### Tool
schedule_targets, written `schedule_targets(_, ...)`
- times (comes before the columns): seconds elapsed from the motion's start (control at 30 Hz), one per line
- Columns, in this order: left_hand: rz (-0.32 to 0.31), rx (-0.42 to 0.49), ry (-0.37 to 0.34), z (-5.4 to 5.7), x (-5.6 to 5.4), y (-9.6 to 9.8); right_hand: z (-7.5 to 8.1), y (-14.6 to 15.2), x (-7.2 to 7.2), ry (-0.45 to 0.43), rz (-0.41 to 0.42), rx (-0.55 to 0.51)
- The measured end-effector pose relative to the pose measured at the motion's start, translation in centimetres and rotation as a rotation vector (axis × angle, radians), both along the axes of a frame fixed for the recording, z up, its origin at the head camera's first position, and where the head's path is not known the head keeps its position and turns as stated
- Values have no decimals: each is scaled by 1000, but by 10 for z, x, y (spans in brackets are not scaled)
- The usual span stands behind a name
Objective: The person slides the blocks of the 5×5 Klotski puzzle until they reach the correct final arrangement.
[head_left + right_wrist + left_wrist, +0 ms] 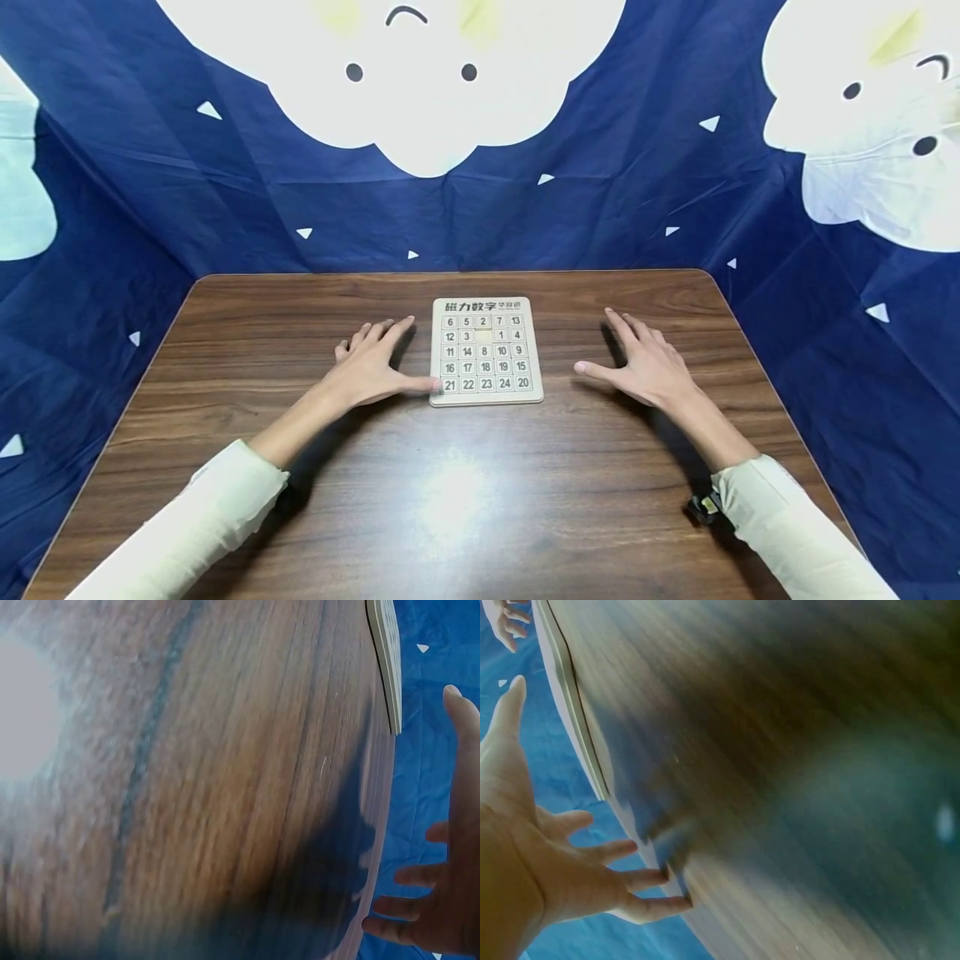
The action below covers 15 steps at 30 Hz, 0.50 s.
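Observation:
A pale square number sliding puzzle [486,400] lies flat on the brown wooden table, with numbered tiles in rows and one vacant slot in the second row. My left hand [369,367] is spread at its left side, the thumb tip over or against the lower left corner; whether it touches, I cannot tell. To the right of the board, my right hand [647,363] hovers with fingers apart, clear of it and holding nothing. Both wrist views show the board's edge beyond the thumb, and spread fingers of the left hand [570,870] and right hand [442,892].
The wooden table [465,517] reflects a bright light near its front middle. A dark blue curtain [247,192] with white clouds and small triangles hangs behind the table and on both sides. A small dark device [703,507] sits at the right wrist under the sleeve.

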<state>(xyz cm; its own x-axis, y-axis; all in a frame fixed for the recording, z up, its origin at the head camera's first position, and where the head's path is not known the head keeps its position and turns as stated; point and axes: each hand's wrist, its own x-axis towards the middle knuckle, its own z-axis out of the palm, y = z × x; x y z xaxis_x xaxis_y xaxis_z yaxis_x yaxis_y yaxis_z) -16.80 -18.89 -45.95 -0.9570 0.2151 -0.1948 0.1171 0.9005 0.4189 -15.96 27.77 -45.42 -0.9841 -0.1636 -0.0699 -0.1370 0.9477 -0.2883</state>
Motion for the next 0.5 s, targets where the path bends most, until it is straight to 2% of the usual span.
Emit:
schedule_targets(0.23, -33, 10, 5, -3, 0, 7, -1, -7, -1, -11, 0, -3)
schedule_targets(0.5, -91, 95, 15, -15, 7, 25, -1, -19, -2, -7, 20, -21)
